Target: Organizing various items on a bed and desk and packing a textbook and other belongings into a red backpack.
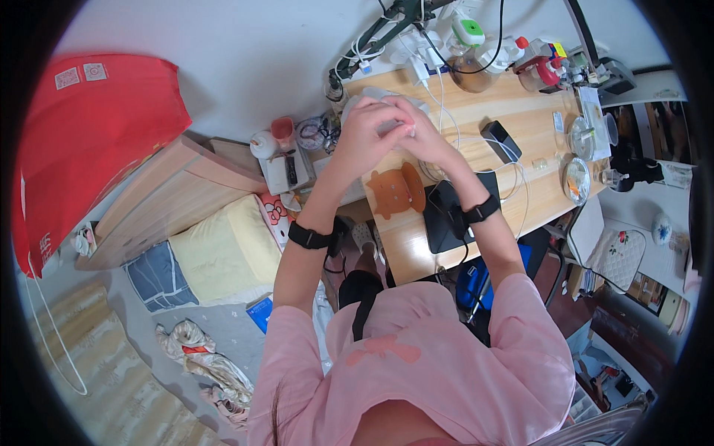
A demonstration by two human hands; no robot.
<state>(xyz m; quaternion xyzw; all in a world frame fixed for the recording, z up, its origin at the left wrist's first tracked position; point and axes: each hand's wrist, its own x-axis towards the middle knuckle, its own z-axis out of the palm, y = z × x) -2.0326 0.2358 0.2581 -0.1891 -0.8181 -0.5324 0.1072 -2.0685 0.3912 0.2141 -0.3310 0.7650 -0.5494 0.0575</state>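
My left hand [369,132] and my right hand [419,132] meet above the desk's left back corner, fingers curled towards each other. A translucent, whitish plastic thing [380,93], perhaps a bag, shows behind and beside the fingers. Both hands seem to grip it, though the fingers hide much of it. Beneath my wrists lies a brown animal-shaped mat [392,192] on the wooden desk [404,259]. A black flat pad [440,237] lies partly under my right forearm, with a dark device [448,206] on it.
White cables [458,131] run across the desk near a black box-shaped device [501,140]. A jug of brown liquid [475,72] stands at the back, under a dark metal arm [385,33]. Lidded containers [576,181] sit at the right. A bed with a yellow pillow [228,251] is on the left.
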